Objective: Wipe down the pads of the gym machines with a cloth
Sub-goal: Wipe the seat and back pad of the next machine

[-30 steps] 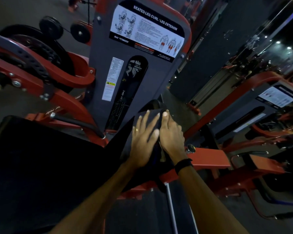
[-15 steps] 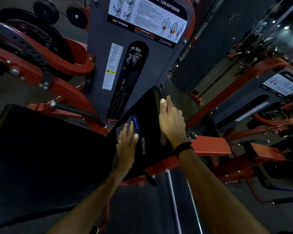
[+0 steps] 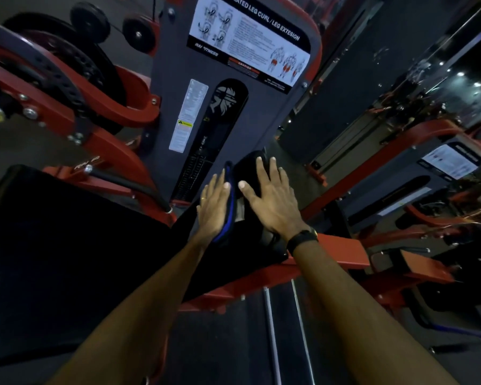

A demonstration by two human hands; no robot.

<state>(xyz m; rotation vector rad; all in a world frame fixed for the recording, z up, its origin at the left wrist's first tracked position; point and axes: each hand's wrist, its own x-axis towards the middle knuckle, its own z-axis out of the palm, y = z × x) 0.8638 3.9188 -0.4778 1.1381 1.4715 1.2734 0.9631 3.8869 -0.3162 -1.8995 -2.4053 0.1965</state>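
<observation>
Both arms reach forward and down, nearly straight. The left hand (image 3: 215,207) lies flat, fingers straight and together, its grip wide, pressing a dark blue-edged cloth (image 3: 229,201) against the left side of the black pad (image 3: 250,168). Just right of it, the right hand (image 3: 272,201) spreads its fingers flat on the pad's top, grip wide too, a black wristband (image 3: 302,238) behind it. Beyond stands the grey weight-stack cover (image 3: 261,112); a large black seat pad (image 3: 67,245) lies to the left.
</observation>
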